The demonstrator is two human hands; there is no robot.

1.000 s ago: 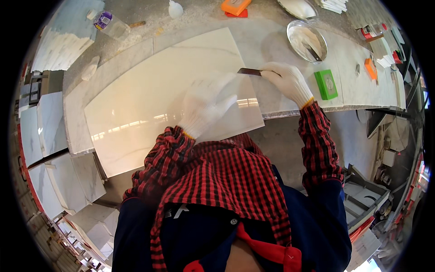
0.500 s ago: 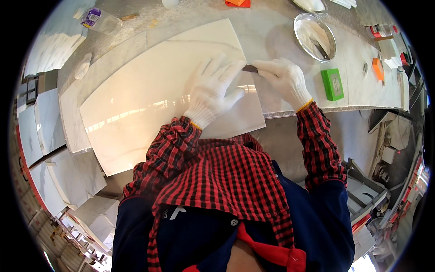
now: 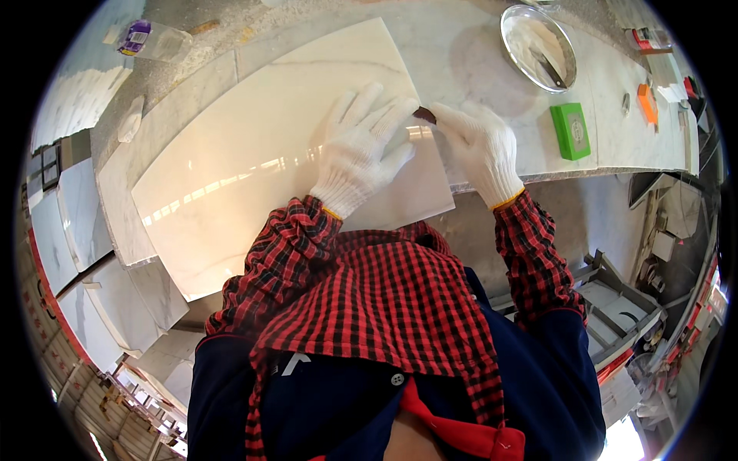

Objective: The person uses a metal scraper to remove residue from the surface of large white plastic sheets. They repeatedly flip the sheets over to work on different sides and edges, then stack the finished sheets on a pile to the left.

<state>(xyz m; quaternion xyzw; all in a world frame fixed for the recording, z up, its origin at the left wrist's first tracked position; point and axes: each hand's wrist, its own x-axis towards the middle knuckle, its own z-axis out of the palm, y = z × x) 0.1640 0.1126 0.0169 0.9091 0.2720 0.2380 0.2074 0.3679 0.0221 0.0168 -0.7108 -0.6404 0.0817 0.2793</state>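
Note:
A large glossy cream marble slab (image 3: 254,138), with one curved side, lies on the work surface. My left hand (image 3: 357,154), in a white knit glove, rests spread on the slab near its right edge. Fingers of my gloved right hand (image 3: 483,144) pinch a small dark brown piece, seemingly sandpaper (image 3: 424,115), against that edge. Its lower part is hidden by the fingers, and its tip reaches the left hand's index finger.
Right of my hands lie a green block (image 3: 570,131) and a steel bowl (image 3: 570,46) of whitish paste with a putty knife (image 3: 550,71) in it. An orange block (image 3: 647,103) is farther right. A clear bottle (image 3: 165,43) lies at far left. More slabs (image 3: 84,207) stand left.
The right hand has shifted slightly down along the slab's edge, and the dark piece shows more of its face. My left hand stays on the slab. The view has shifted a little.

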